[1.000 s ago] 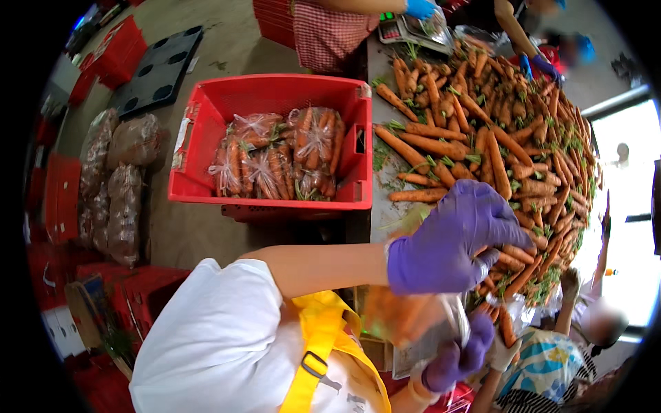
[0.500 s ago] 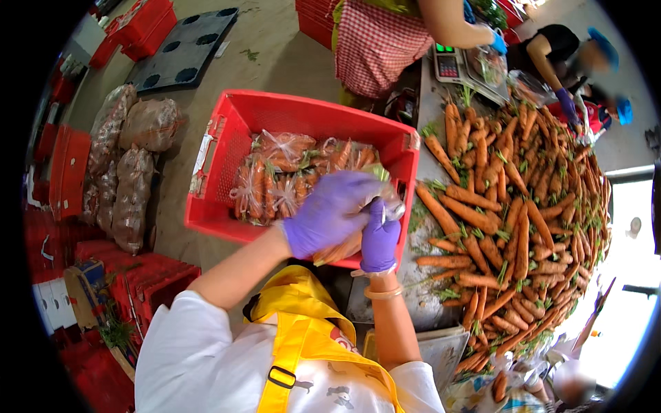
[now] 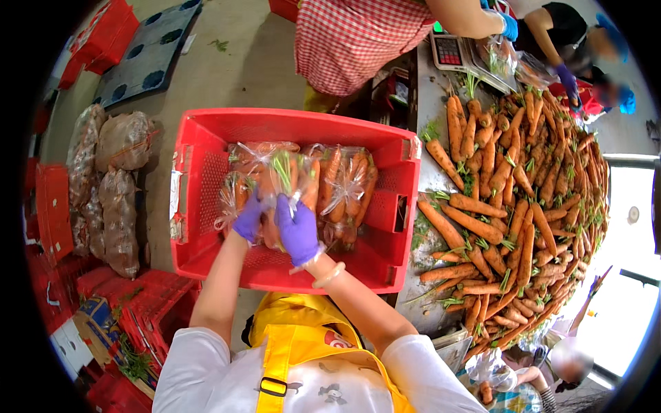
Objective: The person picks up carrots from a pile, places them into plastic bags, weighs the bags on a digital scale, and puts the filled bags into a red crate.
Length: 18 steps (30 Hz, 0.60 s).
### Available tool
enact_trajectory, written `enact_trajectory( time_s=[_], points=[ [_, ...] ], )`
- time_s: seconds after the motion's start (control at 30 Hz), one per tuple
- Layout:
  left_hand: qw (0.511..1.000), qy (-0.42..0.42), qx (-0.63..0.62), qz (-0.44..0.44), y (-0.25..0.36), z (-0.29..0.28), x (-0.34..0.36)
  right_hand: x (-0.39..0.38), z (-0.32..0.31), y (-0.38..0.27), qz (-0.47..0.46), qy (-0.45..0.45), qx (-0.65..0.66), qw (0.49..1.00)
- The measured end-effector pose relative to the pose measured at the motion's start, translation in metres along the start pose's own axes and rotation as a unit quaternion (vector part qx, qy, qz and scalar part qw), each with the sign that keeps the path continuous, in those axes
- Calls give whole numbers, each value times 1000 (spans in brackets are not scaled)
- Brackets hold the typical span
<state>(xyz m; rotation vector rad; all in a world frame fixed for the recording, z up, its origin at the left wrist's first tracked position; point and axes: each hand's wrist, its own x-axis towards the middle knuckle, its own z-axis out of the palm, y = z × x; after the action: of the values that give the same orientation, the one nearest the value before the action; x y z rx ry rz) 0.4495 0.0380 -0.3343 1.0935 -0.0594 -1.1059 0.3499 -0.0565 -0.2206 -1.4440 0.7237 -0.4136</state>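
Both my hands, in purple gloves, are inside a red plastic crate [image 3: 206, 265]. Between them is a clear plastic bag of carrots [image 3: 310, 182], its gathered neck and green carrot tops uppermost. My right hand [image 3: 297, 230] grips this bag near the neck, thumb pointing away from me. Closed against the bag's left side is my left hand [image 3: 250, 219], with its fingertips partly hidden. Around it lie several other knotted bags of carrots, one bag [image 3: 348, 189] to the right and more beneath and to the left.
Right of the crate, a metal table [image 3: 430, 303] bears a big heap of loose carrots [image 3: 509, 206]. A scale [image 3: 451, 54] stands at its far end, beside a person in a checked apron [image 3: 358, 41]. Filled sacks [image 3: 117, 213] and a dark pallet [image 3: 148, 51] lie left.
My hands have moved left, from the crate's right edge to its middle, carrying the bag of carrots down among the others. Both hands now hold it, and its neck looks gathered.
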Motion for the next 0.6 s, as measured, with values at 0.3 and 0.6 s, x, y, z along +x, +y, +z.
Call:
enact_trajectory(
  time_s=[0.3, 0.6],
  points=[
    [932, 221, 282, 50, -78, -31, 82, 6, -36, -3, -93, -13, -124, 988],
    [818, 81, 561, 96, -55, 23, -36, -219, -199, -15, 104, 82, -135, 982]
  ],
)
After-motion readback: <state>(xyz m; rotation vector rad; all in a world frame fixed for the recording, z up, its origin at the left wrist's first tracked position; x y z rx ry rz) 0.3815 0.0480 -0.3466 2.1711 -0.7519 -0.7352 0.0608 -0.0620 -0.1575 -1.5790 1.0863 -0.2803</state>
